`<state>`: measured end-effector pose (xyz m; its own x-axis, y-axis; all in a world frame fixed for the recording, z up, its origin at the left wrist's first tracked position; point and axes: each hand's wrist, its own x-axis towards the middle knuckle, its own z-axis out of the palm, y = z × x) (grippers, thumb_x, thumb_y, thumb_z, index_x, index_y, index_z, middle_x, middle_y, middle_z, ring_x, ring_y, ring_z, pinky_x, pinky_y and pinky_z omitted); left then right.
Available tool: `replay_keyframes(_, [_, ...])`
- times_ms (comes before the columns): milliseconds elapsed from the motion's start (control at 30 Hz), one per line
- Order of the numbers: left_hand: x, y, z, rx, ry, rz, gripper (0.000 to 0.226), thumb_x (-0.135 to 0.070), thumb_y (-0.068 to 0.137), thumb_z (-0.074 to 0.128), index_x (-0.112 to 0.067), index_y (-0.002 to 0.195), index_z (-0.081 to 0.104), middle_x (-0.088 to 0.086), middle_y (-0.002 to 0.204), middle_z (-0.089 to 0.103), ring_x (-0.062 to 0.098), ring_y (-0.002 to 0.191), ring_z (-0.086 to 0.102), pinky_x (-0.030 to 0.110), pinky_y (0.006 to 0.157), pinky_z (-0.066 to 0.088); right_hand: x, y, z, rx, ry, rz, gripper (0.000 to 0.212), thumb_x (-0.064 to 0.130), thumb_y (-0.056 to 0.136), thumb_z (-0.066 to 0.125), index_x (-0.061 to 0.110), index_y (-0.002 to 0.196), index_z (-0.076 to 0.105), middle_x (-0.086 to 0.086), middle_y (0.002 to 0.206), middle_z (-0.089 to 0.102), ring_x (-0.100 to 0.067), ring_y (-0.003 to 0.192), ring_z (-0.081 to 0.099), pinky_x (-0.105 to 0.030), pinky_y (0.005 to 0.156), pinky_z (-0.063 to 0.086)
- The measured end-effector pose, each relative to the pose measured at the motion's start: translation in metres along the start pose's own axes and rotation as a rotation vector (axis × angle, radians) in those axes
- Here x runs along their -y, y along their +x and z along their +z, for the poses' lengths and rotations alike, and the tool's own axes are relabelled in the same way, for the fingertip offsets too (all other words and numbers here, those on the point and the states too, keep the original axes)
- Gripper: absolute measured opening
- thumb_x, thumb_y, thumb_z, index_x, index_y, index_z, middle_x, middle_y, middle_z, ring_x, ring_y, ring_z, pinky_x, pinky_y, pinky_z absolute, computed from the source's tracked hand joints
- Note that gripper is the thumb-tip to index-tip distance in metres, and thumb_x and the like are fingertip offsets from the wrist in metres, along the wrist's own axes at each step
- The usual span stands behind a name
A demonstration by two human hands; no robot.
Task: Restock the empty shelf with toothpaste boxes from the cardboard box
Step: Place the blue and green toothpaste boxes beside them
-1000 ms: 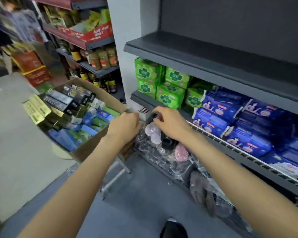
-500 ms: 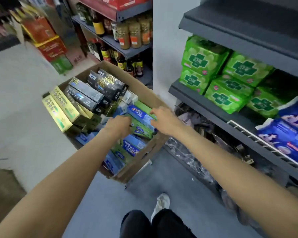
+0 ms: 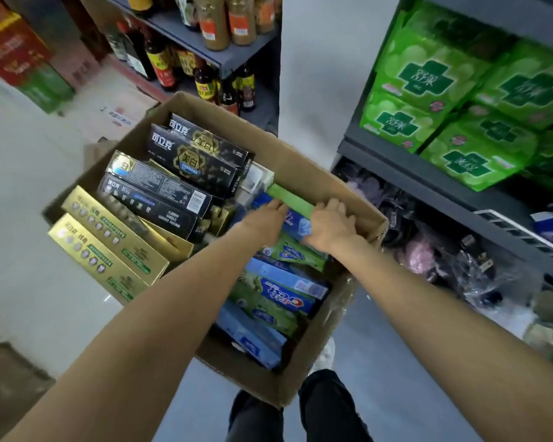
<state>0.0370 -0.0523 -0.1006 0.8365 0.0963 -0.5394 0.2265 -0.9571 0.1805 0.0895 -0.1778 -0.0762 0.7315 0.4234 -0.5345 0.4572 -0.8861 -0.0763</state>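
An open cardboard box (image 3: 304, 169) stands in front of me, packed with toothpaste boxes: black ones (image 3: 192, 154) at the back, gold ones (image 3: 109, 247) on the left, blue and green ones (image 3: 281, 298) on the right. Both my hands are inside it at the far right. My left hand (image 3: 264, 220) lies on a blue toothpaste box (image 3: 297, 224) with fairly straight fingers that touch a green toothpaste box (image 3: 289, 199). My right hand (image 3: 331, 224) curls its fingers over the near end of that green box, by the cardboard wall.
To the right a dark shelf unit (image 3: 428, 173) carries green packs (image 3: 422, 81), with bagged goods (image 3: 444, 253) below it. Behind the box stand sauce bottles (image 3: 160, 59) on a grey shelf. Red cartons (image 3: 10, 49) are at far left. My legs (image 3: 326, 409) are under the box's near corner.
My view swung left from the shelf to the box. Both hands left the shelf edge, went into the box and now rest on the blue and green boxes at its far right.
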Motion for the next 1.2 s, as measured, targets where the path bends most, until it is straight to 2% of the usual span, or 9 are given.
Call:
replay_keyframes(100, [0.002, 0.008, -0.002, -0.096, 0.017, 0.007, 0.051, -0.005, 0.087, 0.059, -0.006, 0.132, 0.036, 0.012, 0.138, 0.035, 0.030, 0.123, 0.045, 0.043, 0.091, 0.046, 0.009, 0.003, 0.007, 0.016, -0.018, 0.047, 0.082, 0.041, 0.074, 0.075, 0.000, 0.132, 0.033, -0.017, 0.133, 0.027, -0.032, 0.125, 0.028, -0.044, 0.096, 0.040])
replay_keyframes(233, [0.004, 0.011, 0.006, -0.138, -0.033, -0.026, 0.050, -0.004, 0.087, 0.059, -0.006, 0.131, 0.037, 0.015, 0.137, 0.034, 0.032, 0.123, 0.043, 0.043, 0.094, 0.046, 0.008, 0.009, 0.007, 0.111, 0.097, 0.095, 0.082, 0.040, 0.070, 0.079, 0.009, 0.126, 0.028, -0.018, 0.130, 0.041, -0.035, 0.121, 0.043, -0.044, 0.093, 0.041])
replay_keyframes(400, [0.000, 0.006, 0.005, -0.157, -0.332, -0.185, 0.049, -0.009, 0.089, 0.056, 0.001, 0.133, 0.037, 0.024, 0.145, 0.023, 0.039, 0.129, 0.034, 0.041, 0.106, 0.035, 0.005, -0.002, -0.008, 0.140, 0.251, 0.090, 0.094, 0.046, 0.071, 0.073, 0.005, 0.139, 0.021, -0.009, 0.116, 0.058, -0.028, 0.103, 0.059, -0.031, 0.070, 0.044])
replay_keyframes(500, [-0.008, -0.003, -0.011, -0.296, -0.574, -0.243, 0.045, -0.009, 0.092, 0.052, 0.006, 0.131, 0.036, 0.026, 0.143, 0.025, 0.040, 0.129, 0.034, 0.036, 0.105, 0.029, 0.000, -0.018, -0.019, 0.112, 0.453, 0.140, 0.084, 0.048, 0.071, 0.069, 0.003, 0.132, 0.032, -0.004, 0.102, 0.057, -0.022, 0.089, 0.058, -0.030, 0.061, 0.043])
replay_keyframes(667, [-0.016, -0.020, -0.045, -0.431, -0.852, -0.337, 0.052, -0.029, 0.098, 0.046, 0.014, 0.124, 0.033, 0.030, 0.128, 0.045, 0.040, 0.117, 0.047, 0.041, 0.094, 0.042, -0.007, -0.051, -0.031, 0.047, 0.666, 0.135, 0.073, 0.045, 0.074, 0.069, 0.005, 0.125, 0.037, -0.001, 0.101, 0.055, -0.018, 0.091, 0.055, -0.034, 0.076, 0.047])
replay_keyframes(800, [-0.026, -0.035, -0.069, -0.488, -0.998, -0.358, 0.046, -0.031, 0.090, 0.060, -0.001, 0.116, 0.037, 0.027, 0.126, 0.041, 0.038, 0.116, 0.046, 0.047, 0.094, 0.046, -0.007, -0.075, -0.043, -0.016, 0.691, 0.091, 0.061, 0.045, 0.074, 0.071, 0.014, 0.112, 0.035, 0.006, 0.089, 0.052, -0.014, 0.085, 0.053, -0.032, 0.076, 0.046])
replay_keyframes(933, [-0.048, -0.047, -0.082, -0.426, -1.481, -0.389, 0.019, -0.021, 0.082, 0.067, -0.009, 0.083, 0.052, 0.016, 0.097, 0.062, 0.035, 0.098, 0.065, 0.052, 0.084, 0.054, -0.014, -0.100, -0.057, -0.156, 0.819, -0.015, 0.033, 0.033, 0.076, 0.074, 0.023, 0.088, 0.045, 0.008, 0.087, 0.060, -0.002, 0.072, 0.054, -0.011, 0.060, 0.042])
replay_keyframes(1100, [-0.105, -0.066, -0.110, -0.464, -1.676, -0.259, 0.016, -0.015, 0.078, 0.071, -0.012, 0.078, 0.055, 0.013, 0.084, 0.068, 0.031, 0.083, 0.068, 0.047, 0.082, 0.056, -0.053, -0.130, -0.082, -0.236, 0.963, -0.079, 0.055, 0.052, 0.077, 0.068, 0.018, 0.110, 0.041, 0.011, 0.095, 0.060, -0.009, 0.088, 0.060, -0.027, 0.072, 0.045])
replay_keyframes(1200, [-0.155, -0.076, -0.126, -0.451, -1.729, -0.145, 0.019, -0.008, 0.081, 0.069, -0.014, 0.070, 0.054, 0.000, 0.057, 0.064, 0.015, 0.050, 0.063, 0.028, 0.056, 0.056, -0.098, -0.151, -0.092, -0.312, 1.024, -0.127, 0.036, 0.048, 0.092, 0.049, 0.018, 0.111, 0.047, 0.009, 0.095, 0.059, -0.010, 0.088, 0.059, -0.030, 0.076, 0.045])
